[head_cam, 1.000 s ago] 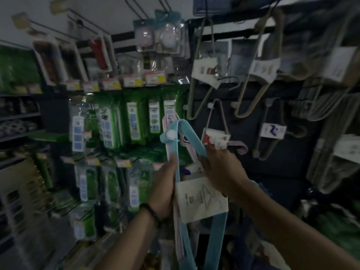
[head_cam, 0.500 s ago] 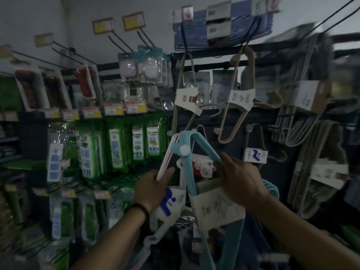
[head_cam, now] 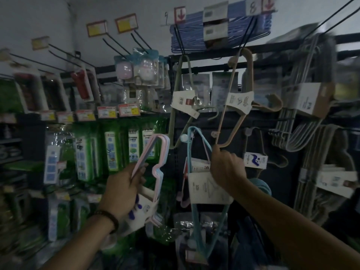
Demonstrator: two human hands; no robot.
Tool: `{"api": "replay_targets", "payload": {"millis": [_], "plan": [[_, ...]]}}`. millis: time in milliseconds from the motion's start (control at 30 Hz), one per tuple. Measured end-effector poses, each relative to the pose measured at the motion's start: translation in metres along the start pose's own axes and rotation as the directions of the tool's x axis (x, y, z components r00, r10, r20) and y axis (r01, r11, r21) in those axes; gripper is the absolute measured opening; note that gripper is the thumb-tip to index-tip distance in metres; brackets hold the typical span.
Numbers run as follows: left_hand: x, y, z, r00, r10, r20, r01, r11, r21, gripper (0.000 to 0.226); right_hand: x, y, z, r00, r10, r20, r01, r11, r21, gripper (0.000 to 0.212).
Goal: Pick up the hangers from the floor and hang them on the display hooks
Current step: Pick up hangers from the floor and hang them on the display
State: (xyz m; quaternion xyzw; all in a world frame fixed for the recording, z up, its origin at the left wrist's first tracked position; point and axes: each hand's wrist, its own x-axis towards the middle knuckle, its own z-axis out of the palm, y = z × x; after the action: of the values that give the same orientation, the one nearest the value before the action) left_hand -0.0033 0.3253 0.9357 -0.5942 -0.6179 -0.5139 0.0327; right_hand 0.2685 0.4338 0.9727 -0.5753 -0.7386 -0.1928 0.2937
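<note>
My left hand (head_cam: 124,189) grips a bundle of pink and pale blue hangers (head_cam: 155,162) with a white paper sleeve, held up in front of the green packets. My right hand (head_cam: 227,168) holds a bundle of light blue hangers (head_cam: 196,145) wrapped in a white paper label (head_cam: 206,189), its top raised against the dark display panel. Whether that top sits on a hook is hidden. Beige hangers (head_cam: 231,106) and grey-green hangers (head_cam: 178,106) hang on hooks just above my right hand.
Long black display hooks (head_cam: 116,43) with price tags stick out at upper left. Green packets (head_cam: 111,151) fill the left racks. Grey wire hanger bundles (head_cam: 303,117) hang on the right. A blue stack (head_cam: 191,36) sits on top hooks.
The two bundles, held together before, have come apart: my left hand carries the pink bundle leftward, my right hand has lifted the blue bundle up toward the panel. The view has tilted upward.
</note>
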Motion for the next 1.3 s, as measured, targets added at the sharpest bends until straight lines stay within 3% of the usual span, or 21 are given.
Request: {"api": "replay_targets", "payload": {"millis": [133,267,367,500,567,633,700,767,867,933,1100,1200,1300], "plan": [[0.002,0.006,0.014,0.997,0.011,0.080,-0.018,0.996,0.091,0.020,0.038,-0.006,0.022,0.995,0.087,0.057,-0.092,0.992,0.090,0.017],[0.000,0.010,0.030,0.992,-0.017,0.125,0.005,0.996,0.091,0.019,0.073,-0.010,0.051,0.980,0.105,0.168,-0.123,0.987,0.099,0.038],[-0.001,0.017,0.045,0.988,-0.039,0.152,0.026,0.996,0.087,0.021,0.090,0.002,0.077,0.962,0.110,0.250,-0.165,0.964,0.210,0.025],[0.001,0.029,0.069,0.986,-0.051,0.160,0.043,0.998,0.056,0.022,0.101,0.019,0.085,0.927,-0.113,0.357,0.102,0.994,0.048,0.033],[-0.002,0.037,0.080,0.989,-0.044,0.144,0.039,0.999,0.038,0.023,0.099,0.023,0.066,0.944,-0.176,0.281,0.170,0.984,0.045,0.037],[-0.007,0.045,0.091,0.993,-0.023,0.115,0.019,0.999,0.034,0.031,0.078,0.023,0.035,0.966,-0.202,0.162,0.156,0.953,0.260,0.043],[-0.014,0.055,0.098,0.995,-0.013,0.103,0.013,1.000,0.003,0.037,0.044,0.024,0.001,0.958,-0.230,0.172,0.086,0.803,0.590,0.049],[-0.023,0.066,0.105,0.994,-0.039,0.100,0.047,0.996,-0.071,0.039,0.008,0.027,-0.027,0.950,-0.245,0.193,0.026,0.678,0.734,0.058],[-0.039,0.096,0.121,0.993,-0.055,0.106,0.070,0.987,-0.142,0.043,-0.036,0.044,-0.053,0.899,-0.320,0.300,0.110,0.827,0.551,0.037],[-0.052,0.119,0.134,0.993,-0.022,0.113,0.044,0.979,-0.200,0.044,-0.060,0.060,-0.062,0.897,-0.262,0.357,0.103,0.908,0.406,0.045],[-0.099,0.175,0.168,0.968,0.024,0.251,0.088,0.900,-0.427,0.044,-0.123,0.119,-0.092,0.946,-0.110,0.303,0.023,0.961,0.276,0.025],[-0.120,0.221,0.188,0.951,0.093,0.295,0.060,0.880,-0.472,0.051,-0.152,0.165,-0.112,0.969,0.020,0.247,-0.059,0.987,0.150,0.031],[-0.141,0.268,0.210,0.902,0.231,0.364,0.021,0.820,-0.572,0.035,-0.180,0.213,-0.136,0.966,0.127,0.225,-0.152,0.983,0.100,0.038]]}}
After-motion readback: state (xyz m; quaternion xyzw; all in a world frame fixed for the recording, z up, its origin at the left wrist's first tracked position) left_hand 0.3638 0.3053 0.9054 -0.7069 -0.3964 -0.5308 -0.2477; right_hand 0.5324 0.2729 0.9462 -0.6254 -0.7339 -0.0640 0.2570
